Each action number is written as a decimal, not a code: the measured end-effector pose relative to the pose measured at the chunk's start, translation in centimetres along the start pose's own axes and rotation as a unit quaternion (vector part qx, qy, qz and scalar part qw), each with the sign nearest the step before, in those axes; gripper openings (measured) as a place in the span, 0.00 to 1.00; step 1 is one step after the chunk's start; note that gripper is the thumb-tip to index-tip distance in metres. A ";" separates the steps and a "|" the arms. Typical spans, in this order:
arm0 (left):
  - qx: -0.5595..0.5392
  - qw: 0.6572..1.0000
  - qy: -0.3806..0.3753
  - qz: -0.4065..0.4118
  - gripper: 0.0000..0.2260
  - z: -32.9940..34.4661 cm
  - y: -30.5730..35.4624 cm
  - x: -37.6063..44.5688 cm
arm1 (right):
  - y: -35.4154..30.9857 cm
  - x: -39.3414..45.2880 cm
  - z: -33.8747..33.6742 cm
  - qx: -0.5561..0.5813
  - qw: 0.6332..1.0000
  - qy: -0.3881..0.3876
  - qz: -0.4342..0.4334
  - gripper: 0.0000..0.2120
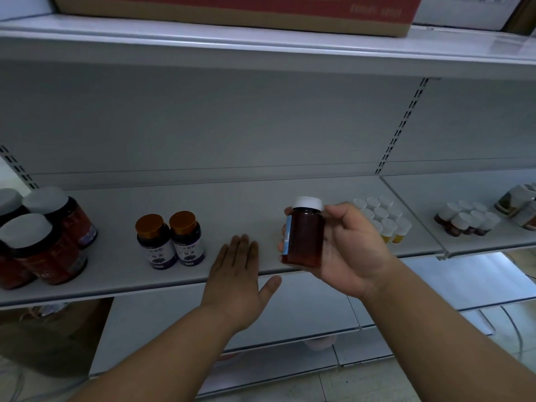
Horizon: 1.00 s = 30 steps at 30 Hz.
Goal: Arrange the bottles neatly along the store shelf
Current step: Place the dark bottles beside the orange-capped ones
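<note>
At the far left of the shelf (116,288) stood three large dark jars (49,242) with grey lids, crowded together at the front edge. Just right of them a pair of gold-capped bottles (171,239) sat side by side, labels facing out. Next came the person's left hand (235,282), fingers straight and together, hovering flat over the bare middle of the shelf and holding nothing. Beside it the right hand (348,250) wrapped around an amber bottle (304,233) with a white cap, held upright just above the front lip. It looked like light, rigid plastic, smooth enough to slip, so a grip around the body below the cap seemed the safest hold. Behind that hand stood a block of small white-capped bottles (383,216). Farther right, on the neighbouring shelf section, sat another cluster of small brown bottles (467,219).
</note>
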<state>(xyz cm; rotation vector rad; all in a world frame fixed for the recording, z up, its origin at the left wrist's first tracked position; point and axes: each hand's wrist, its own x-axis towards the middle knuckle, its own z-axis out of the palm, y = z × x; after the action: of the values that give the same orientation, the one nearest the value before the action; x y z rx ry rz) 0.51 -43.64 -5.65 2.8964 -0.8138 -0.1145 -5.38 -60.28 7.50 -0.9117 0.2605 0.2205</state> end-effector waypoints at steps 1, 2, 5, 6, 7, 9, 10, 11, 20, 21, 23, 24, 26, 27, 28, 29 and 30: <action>-0.001 1.000 0.000 0.001 0.55 0.0 0.0 0.0 | 0.0 0.0 -0.2 -0.010 1.000 0.001 -0.001 0.29; 0.000 1.000 0.001 0.002 0.55 0.0 0.0 0.0 | 0.0 0.0 -0.3 -0.019 1.000 -0.003 -0.004 0.29; 0.012 1.000 0.008 0.002 0.51 0.2 0.0 0.0 | 0.0 -0.3 -0.4 -0.042 0.999 -0.020 -0.018 0.21; 0.016 1.000 0.010 0.001 0.50 0.2 0.0 0.0 | -0.1 -0.4 -0.4 -0.051 0.998 -0.023 -0.023 0.20; 0.017 1.000 0.011 0.001 0.50 0.2 0.0 0.0 | 0.0 -0.4 -0.5 -0.060 0.997 -0.027 -0.027 0.21; 0.018 1.000 0.009 0.002 0.50 0.2 0.0 0.0 | 0.1 -0.2 -0.6 -0.080 0.996 -0.019 -0.039 0.25; 0.017 1.000 0.009 0.002 0.51 0.2 0.0 -0.1 | 0.1 -0.2 -0.7 -0.076 0.996 -0.012 -0.042 0.26; 0.015 1.000 0.010 0.003 0.51 0.2 0.0 -0.1 | 0.1 -0.1 -0.8 -0.059 0.997 -0.009 -0.038 0.26; 0.031 0.999 0.011 -0.004 0.49 0.4 0.0 0.1 | 0.3 0.4 -1.8 -0.113 0.991 -0.015 -0.065 0.21; 0.032 0.999 0.011 -0.006 0.48 0.4 0.1 0.1 | 0.3 0.4 -1.8 -0.135 0.988 -0.013 -0.075 0.22; 0.035 0.999 0.010 -0.011 0.45 0.4 0.1 0.0 | 0.2 0.6 -1.7 -0.166 0.982 -0.001 -0.091 0.23; 0.036 0.999 0.008 -0.013 0.44 0.3 0.1 0.0 | 0.2 0.6 -1.7 -0.178 0.979 0.005 -0.099 0.23; 0.038 0.999 0.005 -0.014 0.43 0.2 0.1 0.0 | 0.2 0.7 -1.5 -0.213 0.969 0.018 -0.124 0.24; 0.039 0.999 0.006 -0.012 0.44 0.1 0.2 0.0 | 0.2 0.8 -1.4 -0.244 0.959 0.027 -0.140 0.25; 0.039 0.999 0.007 -0.009 0.45 0.2 0.1 0.0 | 0.2 0.8 -1.4 -0.274 0.949 0.039 -0.154 0.25; 0.039 0.999 0.006 -0.006 0.47 0.2 0.1 0.0 | 0.2 0.9 -1.3 -0.301 0.938 0.052 -0.166 0.25; 0.038 0.999 0.004 -0.004 0.49 0.2 0.1 0.0 | 0.2 1.0 -1.2 -0.325 0.928 0.064 -0.173 0.24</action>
<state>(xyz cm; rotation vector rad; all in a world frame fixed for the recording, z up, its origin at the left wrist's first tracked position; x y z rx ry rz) 0.48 -43.74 -5.87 2.9684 -0.8242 -0.0753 -4.66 -61.05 6.37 -1.6156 0.1392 -0.0935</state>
